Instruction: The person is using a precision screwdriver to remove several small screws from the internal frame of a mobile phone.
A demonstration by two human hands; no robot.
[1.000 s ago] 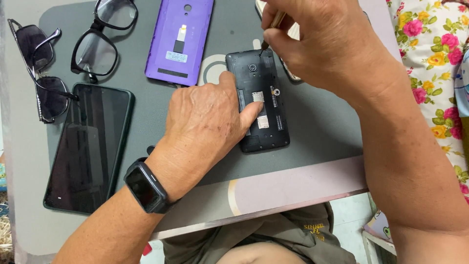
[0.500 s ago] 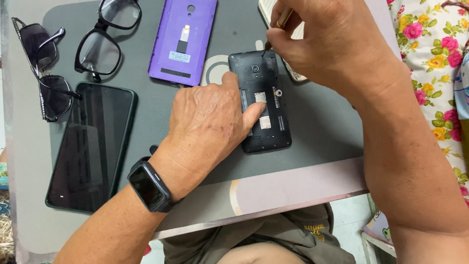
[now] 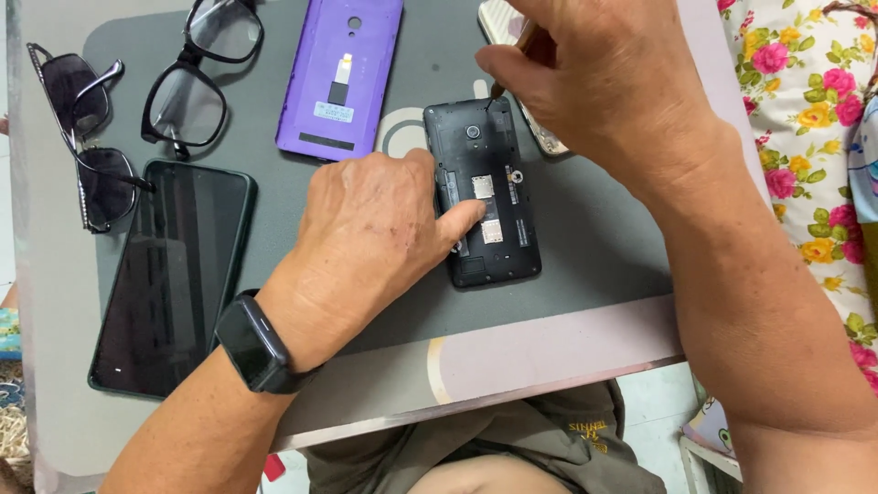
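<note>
Grey surface carries an opened black phone near its middle. Left hand presses it flat with closed fingers; right hand pinches a thin screwdriver at its top edge. It seems light, stiff and fragile inside; hold its side edges.

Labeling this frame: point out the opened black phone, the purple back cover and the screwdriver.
opened black phone (image 3: 498, 247): head view, on its lower inner back.
purple back cover (image 3: 340, 78): head view, on the middle of its inner face.
screwdriver (image 3: 498, 89): head view, on the thin shaft below the right hand (image 3: 604, 87).
</note>
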